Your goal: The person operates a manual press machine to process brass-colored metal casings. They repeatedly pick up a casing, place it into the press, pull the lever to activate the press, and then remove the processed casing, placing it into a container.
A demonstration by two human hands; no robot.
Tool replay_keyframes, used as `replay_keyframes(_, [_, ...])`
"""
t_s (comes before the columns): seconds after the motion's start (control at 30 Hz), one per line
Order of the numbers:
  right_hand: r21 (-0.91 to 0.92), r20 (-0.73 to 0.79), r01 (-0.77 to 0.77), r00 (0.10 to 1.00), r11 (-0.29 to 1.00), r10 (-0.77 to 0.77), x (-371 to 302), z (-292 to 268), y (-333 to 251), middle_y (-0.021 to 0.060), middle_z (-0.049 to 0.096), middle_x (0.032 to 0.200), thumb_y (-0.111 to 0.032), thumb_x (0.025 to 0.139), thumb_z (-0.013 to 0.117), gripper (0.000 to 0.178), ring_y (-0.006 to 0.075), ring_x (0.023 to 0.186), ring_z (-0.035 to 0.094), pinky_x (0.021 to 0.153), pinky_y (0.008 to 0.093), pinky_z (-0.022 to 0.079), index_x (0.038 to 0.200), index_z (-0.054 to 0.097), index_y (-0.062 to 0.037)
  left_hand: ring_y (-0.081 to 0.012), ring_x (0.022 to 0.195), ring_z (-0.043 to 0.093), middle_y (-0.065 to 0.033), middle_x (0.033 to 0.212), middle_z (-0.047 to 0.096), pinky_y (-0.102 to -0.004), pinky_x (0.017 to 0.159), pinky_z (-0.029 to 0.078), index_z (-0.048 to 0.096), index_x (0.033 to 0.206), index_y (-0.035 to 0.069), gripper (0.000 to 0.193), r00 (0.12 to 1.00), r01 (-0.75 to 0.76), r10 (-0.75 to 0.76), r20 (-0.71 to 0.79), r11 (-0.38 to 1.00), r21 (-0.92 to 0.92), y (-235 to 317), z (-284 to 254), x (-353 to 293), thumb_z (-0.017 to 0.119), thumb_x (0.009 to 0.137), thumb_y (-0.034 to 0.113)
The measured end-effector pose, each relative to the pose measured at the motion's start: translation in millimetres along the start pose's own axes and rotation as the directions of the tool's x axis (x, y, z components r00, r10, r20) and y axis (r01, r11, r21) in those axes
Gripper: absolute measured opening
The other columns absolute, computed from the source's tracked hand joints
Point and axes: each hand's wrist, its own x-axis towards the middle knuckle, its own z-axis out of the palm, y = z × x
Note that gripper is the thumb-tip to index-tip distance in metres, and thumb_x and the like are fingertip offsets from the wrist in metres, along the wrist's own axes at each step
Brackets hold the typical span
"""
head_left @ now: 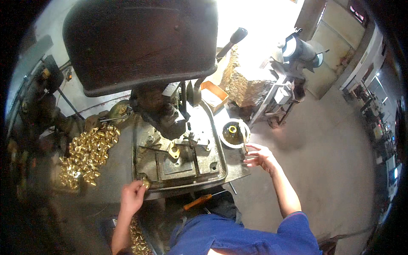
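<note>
Near the front left corner of the machine's metal table, my left hand [133, 197] is closed, thumb and fingers pinching a small brass fitting [145, 183]. My right hand [262, 159] reaches to the right of the table with its fingers apart. Its fingertips are close to a thin stick [245, 143] at the rim of a white bowl [224, 142]; whether they touch it is unclear. Dark liquid and a yellowish ring [232, 129] show inside the bowl. On the metal table [204, 176] sits a fixture with a brass-coloured plate [174, 150], below the dark machine head [144, 42].
A heap of brass fittings [87, 155] lies left of the table; more brass pieces [139, 238] are low by my left forearm. An orange-handled tool [197, 202] lies below the front edge. A black-knobbed lever [233, 41], open box [213, 94] and lamp [299, 49] stand behind.
</note>
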Motion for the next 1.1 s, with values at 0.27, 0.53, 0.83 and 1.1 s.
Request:
replay_keyframes(0.27, [0.049, -0.266, 0.086, 0.962, 0.995, -0.070, 37, -15, 8, 0.0078, 0.054, 0.065, -0.003, 0.076, 0.046, 0.020, 0.0131, 0.047, 0.047, 0.041, 0.0241, 0.041, 0.087, 0.061, 0.0032, -0.0321, 0.059, 0.060, -0.0181, 0.065, 0.060, -0.0385, 0.054, 0.045, 0.062, 0.081, 0.002, 0.013, 0.949, 0.297, -0.310, 0.048, 0.937, 0.187, -109, -19, -103, 0.061, 0.077, 0.015])
replay_keyframes(0.53, [-0.201, -0.046, 0.705, 0.687, 0.680, -0.726, -22, 12, -55, 0.0044, 0.051, 0.065, 0.001, 0.055, 0.040, 0.027, 0.0104, 0.048, 0.044, 0.040, 0.0222, 0.036, 0.074, 0.058, 0.0048, -0.0359, 0.074, 0.061, -0.0201, 0.076, 0.062, -0.0449, 0.067, 0.049, 0.066, 0.084, 0.006, 0.023, 0.841, 0.434, -0.541, 0.006, 0.681, 0.590, -186, -8, -210, 0.065, 0.071, 0.025])
replay_keyframes(0.83, [-0.426, 0.337, 0.854, 0.456, 0.298, -0.824, -51, 131, -38, 0.0062, 0.055, 0.068, -0.005, 0.053, 0.053, 0.025, 0.0134, 0.053, 0.048, 0.052, 0.0248, 0.039, 0.076, 0.061, -0.0011, -0.0376, 0.076, 0.061, -0.0204, 0.076, 0.062, -0.0456, 0.067, 0.049, 0.065, 0.083, 0.006, 0.019, 0.859, 0.384, -0.507, 0.071, 0.729, 0.566, -178, -13, -176, 0.061, 0.074, 0.022])
replay_keyframes(1.1, [-0.599, 0.359, 0.674, 0.708, 0.432, -0.608, -18, 187, -14, 0.0057, 0.047, 0.072, -0.001, 0.057, 0.056, 0.032, 0.0133, 0.059, 0.044, 0.053, 0.0247, 0.036, 0.089, 0.060, -0.0023, -0.0374, 0.073, 0.060, -0.0183, 0.075, 0.062, -0.0455, 0.065, 0.047, 0.062, 0.090, 0.004, 0.023, 0.877, 0.435, -0.304, -0.372, 0.831, 0.347, -181, -87, -51, 0.060, 0.077, 0.022])
